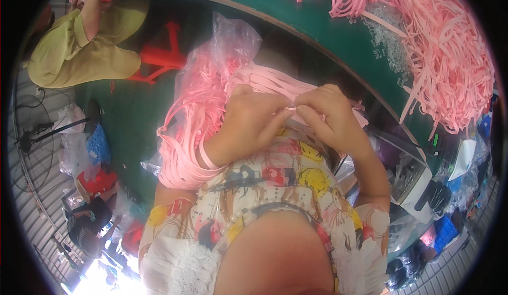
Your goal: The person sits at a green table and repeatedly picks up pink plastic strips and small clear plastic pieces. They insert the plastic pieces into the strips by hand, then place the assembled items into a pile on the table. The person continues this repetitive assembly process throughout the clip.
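Together, your left hand (255, 114) and right hand (329, 114) pinching thin pink strip (292, 108), narrow gap before curved brown table edge (338, 60).

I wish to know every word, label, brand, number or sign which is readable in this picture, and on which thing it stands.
No text can be read here.
Small green label at the right: any marks are too small and blurred.
Patterned blouse: coloured figures, no readable words.
Pink strips on the green table: no lettering visible.
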`<state>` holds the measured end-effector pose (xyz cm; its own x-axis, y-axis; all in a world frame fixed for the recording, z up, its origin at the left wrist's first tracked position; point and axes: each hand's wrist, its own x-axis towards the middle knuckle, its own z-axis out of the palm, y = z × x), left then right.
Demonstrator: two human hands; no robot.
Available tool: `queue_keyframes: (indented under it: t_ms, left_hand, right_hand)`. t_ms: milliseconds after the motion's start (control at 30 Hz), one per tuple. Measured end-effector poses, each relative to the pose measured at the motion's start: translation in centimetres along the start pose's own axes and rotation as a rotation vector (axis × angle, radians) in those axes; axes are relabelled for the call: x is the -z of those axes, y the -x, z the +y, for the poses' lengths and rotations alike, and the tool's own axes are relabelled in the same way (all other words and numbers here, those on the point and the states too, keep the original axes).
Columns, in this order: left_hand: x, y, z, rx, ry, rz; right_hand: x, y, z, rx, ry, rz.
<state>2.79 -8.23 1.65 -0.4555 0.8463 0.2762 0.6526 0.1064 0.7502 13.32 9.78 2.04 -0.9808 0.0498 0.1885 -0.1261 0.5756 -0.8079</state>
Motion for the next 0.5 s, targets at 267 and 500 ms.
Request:
queue_keyframes:
  t_ms: [267,500]
  left_hand:
    - [-0.2,0.3,-0.9,-0.012,-0.090,0.076]
    - [-0.4,0.3,-1.1,-0.130,-0.148,-0.128]
  right_hand:
    - [-1.4,-0.4,0.9,-0.199,-0.286,-0.077]
    - [-1.5,-0.8,2.4,-0.549,-0.628,-0.285]
